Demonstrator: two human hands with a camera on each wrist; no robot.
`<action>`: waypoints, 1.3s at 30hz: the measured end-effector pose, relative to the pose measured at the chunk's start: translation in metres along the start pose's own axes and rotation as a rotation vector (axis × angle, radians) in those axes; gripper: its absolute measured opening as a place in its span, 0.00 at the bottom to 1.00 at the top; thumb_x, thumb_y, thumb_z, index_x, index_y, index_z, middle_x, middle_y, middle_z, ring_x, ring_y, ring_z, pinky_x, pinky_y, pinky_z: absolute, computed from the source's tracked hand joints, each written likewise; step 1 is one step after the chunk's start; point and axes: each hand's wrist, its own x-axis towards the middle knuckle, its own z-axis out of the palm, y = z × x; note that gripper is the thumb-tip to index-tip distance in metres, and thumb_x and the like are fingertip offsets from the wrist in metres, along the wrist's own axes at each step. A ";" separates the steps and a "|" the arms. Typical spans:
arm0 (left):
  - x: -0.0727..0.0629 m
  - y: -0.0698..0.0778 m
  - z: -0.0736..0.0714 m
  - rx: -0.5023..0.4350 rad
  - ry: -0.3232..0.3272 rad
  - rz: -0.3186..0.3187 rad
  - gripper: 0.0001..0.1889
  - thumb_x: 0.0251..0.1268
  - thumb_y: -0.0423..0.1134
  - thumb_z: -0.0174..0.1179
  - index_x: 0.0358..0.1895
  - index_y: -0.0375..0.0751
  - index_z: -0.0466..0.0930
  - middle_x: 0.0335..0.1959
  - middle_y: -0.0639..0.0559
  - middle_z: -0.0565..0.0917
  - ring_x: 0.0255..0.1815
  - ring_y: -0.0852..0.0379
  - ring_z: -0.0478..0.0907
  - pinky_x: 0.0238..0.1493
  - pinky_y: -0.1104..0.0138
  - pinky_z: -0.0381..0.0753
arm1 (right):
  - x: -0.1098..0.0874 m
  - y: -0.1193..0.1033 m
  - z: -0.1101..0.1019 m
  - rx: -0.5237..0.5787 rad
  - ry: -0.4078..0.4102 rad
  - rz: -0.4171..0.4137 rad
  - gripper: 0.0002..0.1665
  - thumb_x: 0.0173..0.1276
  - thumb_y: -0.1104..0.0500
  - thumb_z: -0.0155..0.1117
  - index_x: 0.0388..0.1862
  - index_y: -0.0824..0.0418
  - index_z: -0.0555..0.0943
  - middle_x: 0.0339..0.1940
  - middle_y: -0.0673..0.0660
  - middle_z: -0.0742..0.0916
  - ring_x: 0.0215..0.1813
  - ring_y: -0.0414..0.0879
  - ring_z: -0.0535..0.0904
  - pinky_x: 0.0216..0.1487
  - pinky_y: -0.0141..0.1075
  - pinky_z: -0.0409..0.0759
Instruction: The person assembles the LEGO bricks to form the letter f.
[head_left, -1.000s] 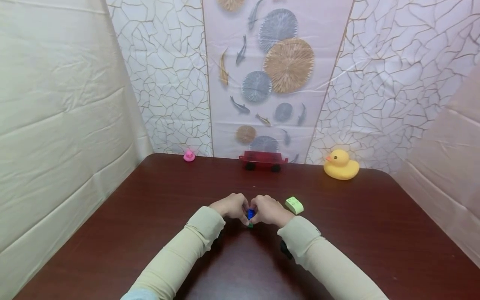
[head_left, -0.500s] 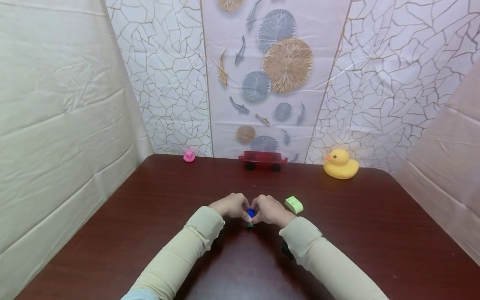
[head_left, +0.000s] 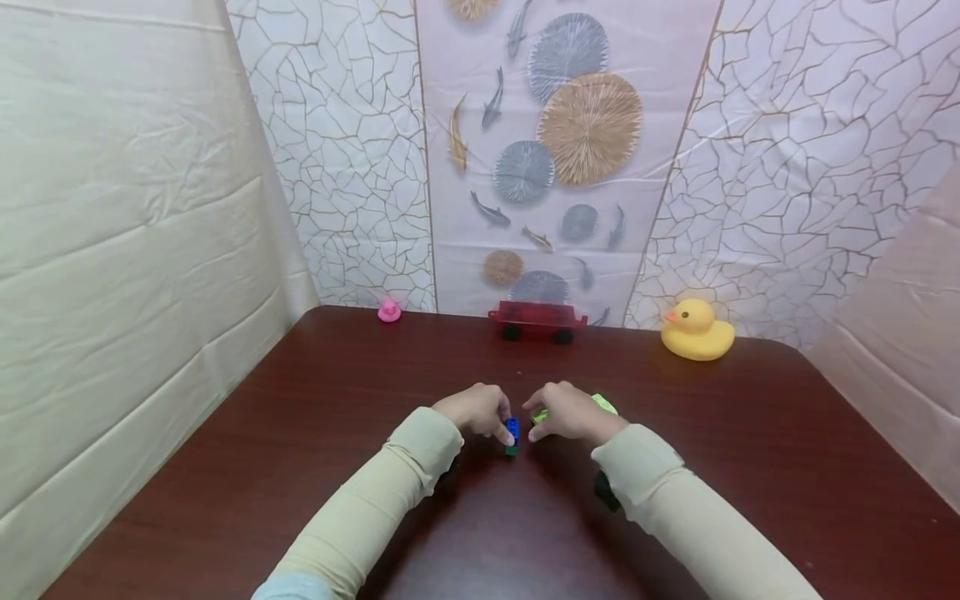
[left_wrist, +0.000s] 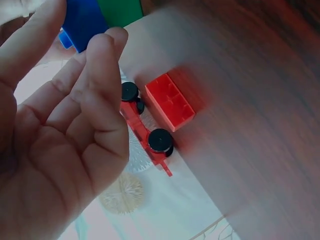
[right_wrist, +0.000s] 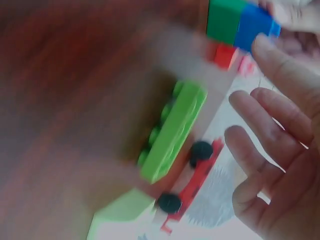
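Observation:
A blue toy brick point(head_left: 512, 427) is joined on top of a green brick point(head_left: 511, 451) at the middle of the table. My left hand point(head_left: 483, 412) pinches the blue brick between thumb and fingers; the left wrist view shows the same blue brick point(left_wrist: 84, 22) at its fingertips. Just to the right, my right hand point(head_left: 573, 412) is apart from the stack, its fingers spread and loosely bent with nothing in them. Beyond it lies a bright green studded brick point(right_wrist: 175, 130), mostly covered by this hand in the head view. A pale green curved brick point(right_wrist: 125, 207) lies close by.
A red brick point(left_wrist: 170, 101), hidden behind the hands in the head view, lies on the table. Along the back edge stand a red toy wagon point(head_left: 538, 316), a small pink duck point(head_left: 389, 311) and a large yellow duck point(head_left: 696, 332). Cloth hangs behind and at both sides.
My right hand has let go of the blue brick and moved right, toward the green bricks. The left hand stays at the stack. The head view has shifted slightly.

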 end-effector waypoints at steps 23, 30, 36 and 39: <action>-0.006 0.014 -0.003 0.036 -0.013 -0.086 0.12 0.41 0.39 0.69 0.26 0.41 0.75 0.16 0.52 0.77 0.18 0.59 0.77 0.24 0.69 0.71 | -0.003 0.031 0.001 -0.059 -0.152 0.044 0.16 0.54 0.62 0.64 0.42 0.66 0.78 0.35 0.55 0.81 0.33 0.48 0.76 0.35 0.42 0.74; -0.005 0.013 -0.002 0.043 -0.006 -0.088 0.12 0.41 0.40 0.69 0.27 0.40 0.75 0.16 0.52 0.77 0.18 0.59 0.77 0.23 0.69 0.71 | -0.008 0.031 -0.002 -0.120 -0.164 0.013 0.06 0.57 0.59 0.62 0.29 0.61 0.80 0.17 0.49 0.75 0.20 0.40 0.64 0.25 0.33 0.64; -0.004 0.014 -0.001 0.037 0.001 -0.084 0.14 0.41 0.39 0.69 0.30 0.38 0.76 0.16 0.52 0.77 0.18 0.58 0.77 0.23 0.70 0.71 | -0.009 0.029 0.005 -0.152 -0.093 0.036 0.11 0.48 0.56 0.69 0.27 0.61 0.81 0.20 0.52 0.78 0.22 0.42 0.68 0.26 0.37 0.69; -0.005 0.014 -0.001 0.044 0.002 -0.083 0.13 0.41 0.39 0.69 0.30 0.39 0.76 0.16 0.52 0.77 0.18 0.58 0.77 0.23 0.70 0.71 | -0.009 0.029 0.009 -0.180 -0.081 0.029 0.09 0.45 0.58 0.71 0.21 0.60 0.79 0.16 0.49 0.75 0.20 0.41 0.65 0.23 0.34 0.66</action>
